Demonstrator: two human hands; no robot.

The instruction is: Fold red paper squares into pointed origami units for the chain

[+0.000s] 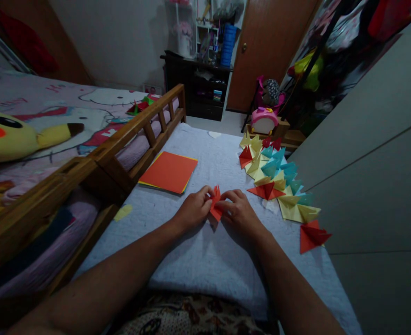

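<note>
Between my two hands is a folded red origami paper (216, 203), narrow and pointed at its top and bottom ends, just above the cloth-covered table. My left hand (195, 204) pinches its left side with thumb and forefinger. On the opposite side, my right hand (239, 211) grips it with bent fingers. A stack of square paper sheets (168, 171), red on top with yellow edges showing beneath, lies beyond my left hand. To the right stand rows of folded paper cranes (270, 167) in yellow, blue and red; one red crane (313, 235) sits nearest me.
A wooden bed rail (97, 163) borders the table on the left, with a yellow plush toy (13, 137) on the bed behind it. Grey cabinet panels (376, 186) rise along the right. A dark shelf (198, 88) and a pink toy (264, 121) stand beyond the table.
</note>
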